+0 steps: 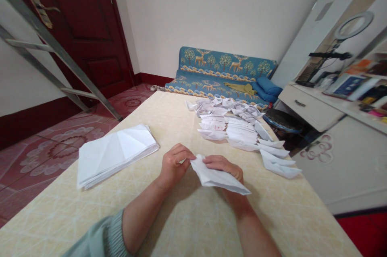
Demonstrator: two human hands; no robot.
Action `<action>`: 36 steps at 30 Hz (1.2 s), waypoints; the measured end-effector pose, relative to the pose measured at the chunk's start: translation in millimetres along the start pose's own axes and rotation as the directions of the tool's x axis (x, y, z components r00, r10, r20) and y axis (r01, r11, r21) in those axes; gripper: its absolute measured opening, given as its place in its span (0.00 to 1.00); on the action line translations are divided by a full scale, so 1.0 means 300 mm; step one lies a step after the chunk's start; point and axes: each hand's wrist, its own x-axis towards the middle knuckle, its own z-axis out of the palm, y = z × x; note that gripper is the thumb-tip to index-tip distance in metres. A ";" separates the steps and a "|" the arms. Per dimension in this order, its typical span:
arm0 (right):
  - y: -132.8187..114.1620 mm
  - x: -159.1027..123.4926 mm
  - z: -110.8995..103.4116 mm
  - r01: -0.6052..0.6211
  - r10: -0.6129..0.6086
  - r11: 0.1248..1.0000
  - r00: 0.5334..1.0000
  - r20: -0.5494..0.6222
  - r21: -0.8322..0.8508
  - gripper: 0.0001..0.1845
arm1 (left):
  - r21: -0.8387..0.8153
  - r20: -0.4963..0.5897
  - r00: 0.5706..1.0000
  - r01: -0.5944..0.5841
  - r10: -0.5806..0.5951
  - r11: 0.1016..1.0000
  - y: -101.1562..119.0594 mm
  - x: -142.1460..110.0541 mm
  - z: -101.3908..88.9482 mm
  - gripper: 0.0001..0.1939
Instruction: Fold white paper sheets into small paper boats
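Between my hands, above the table, is a partly folded sheet of white paper. My left hand pinches its upper left corner between thumb and fingers. Around its right side, my right hand has fingers on top, with the thumb hidden beneath the paper. A stack of white paper sheets, the top one creased, lies to the left of my left hand. Several folded paper boats stand in rows at the far right of the table, beyond my right hand.
The table has a pale yellow patterned cover. Behind it stands a blue sofa with a deer print. A metal ladder leans near the dark red door at left. A white cabinet and a stool are at right.
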 end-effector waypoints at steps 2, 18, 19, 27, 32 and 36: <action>0.001 0.000 -0.008 0.010 -0.010 1.000 1.000 0.025 0.006 0.09 | 0.025 -0.011 0.999 -0.040 0.040 0.999 0.004 0.006 -0.007 0.09; -0.014 -0.005 -0.002 -0.056 0.061 0.996 0.996 -0.066 0.070 0.09 | -0.098 0.089 0.994 -0.060 0.069 0.993 0.026 0.007 -0.003 0.08; -0.018 -0.003 -0.003 -0.057 0.060 0.996 0.997 -0.048 0.065 0.09 | -0.115 0.089 0.994 -0.055 0.066 0.992 0.029 0.008 -0.003 0.07; -0.005 -0.017 0.026 -0.269 0.278 0.960 0.943 -0.183 0.072 0.10 | -0.221 0.164 0.972 0.203 -0.169 0.954 0.050 0.002 0.015 0.05; 0.008 -0.019 0.037 -0.388 0.405 0.914 0.882 -0.242 0.115 0.13 | -0.359 0.309 0.840 0.537 -0.446 0.763 0.042 -0.010 0.038 0.10; 0.011 -0.010 0.040 -0.506 0.509 0.858 0.812 -0.286 0.089 0.18 | -0.493 0.495 0.667 0.743 -0.557 0.452 0.041 -0.012 0.055 0.16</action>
